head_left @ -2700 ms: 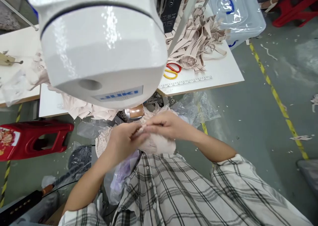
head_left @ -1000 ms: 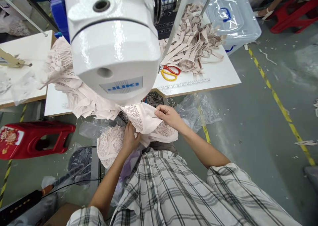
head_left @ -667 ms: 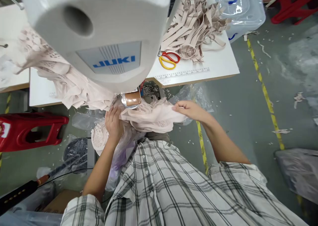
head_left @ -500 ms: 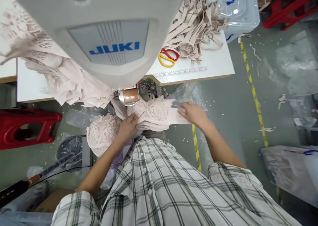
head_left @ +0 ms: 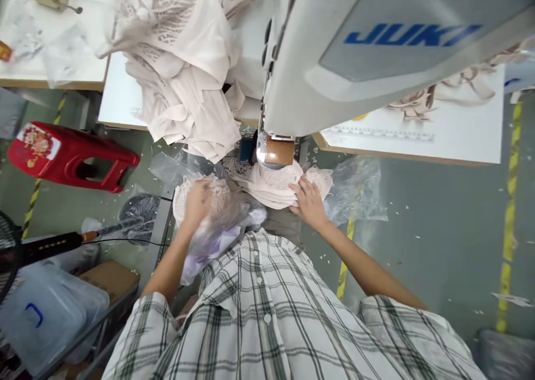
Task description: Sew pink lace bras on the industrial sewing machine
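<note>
Head view: looks down past the white sewing machine [head_left: 376, 51] to both hands at the front of the table [head_left: 460, 140].
Right hand [head_left: 308, 201]: lies flat, fingers spread, pressing the pale lace piece [head_left: 273, 186] just under the machine's copper-toned part [head_left: 278, 150]; it grips nothing.
Left hand [head_left: 196, 199]: curled around a second lace bundle [head_left: 209, 193] that sits over a clear plastic bag [head_left: 217, 232], off to the left of the needle area.
Lace piece: spread below the machine, in front of the plaid shirt [head_left: 259, 313].
Change: half a second ago the right hand was stretched out to the right along the cloth edge; it now sits close in beside the machine. The left hand has gone from the cloth by the needle out to the bundle on the left.
Surroundings: a heap of pale fabric [head_left: 184, 73] hangs off the table at the upper left; a red stool [head_left: 67, 154] stands on the floor.
</note>
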